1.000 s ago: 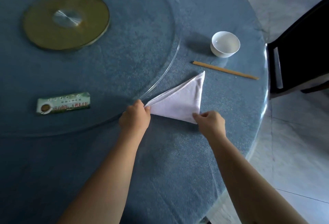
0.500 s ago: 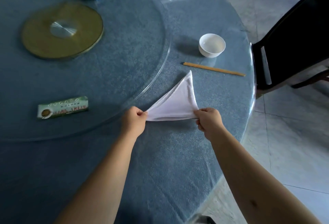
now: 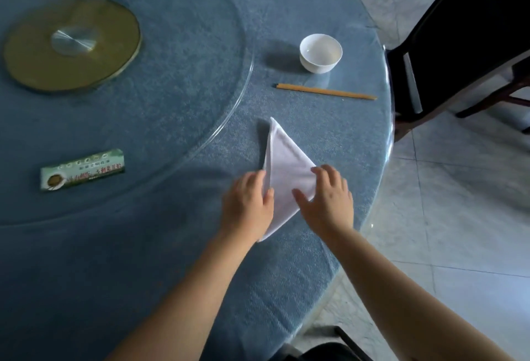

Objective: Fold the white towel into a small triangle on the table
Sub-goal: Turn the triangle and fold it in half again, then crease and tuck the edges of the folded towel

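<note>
Between the two hands, the white towel [image 3: 286,177] lies flat on the tabletop [image 3: 172,246], a thin triangle pointing away. Left hand [image 3: 247,205] and right hand [image 3: 329,201] press it, fingers spread, gripping nothing, equally near.

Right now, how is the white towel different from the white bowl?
The towel lies flat, folded into a triangle; the bowl is round and stands upright. The towel is soft cloth with a stitched edge; the bowl looks hard and glossy. Both hands, left hand and right hand, rest on the towel; nothing touches the bowl. Both are white and sit on the table.
</note>
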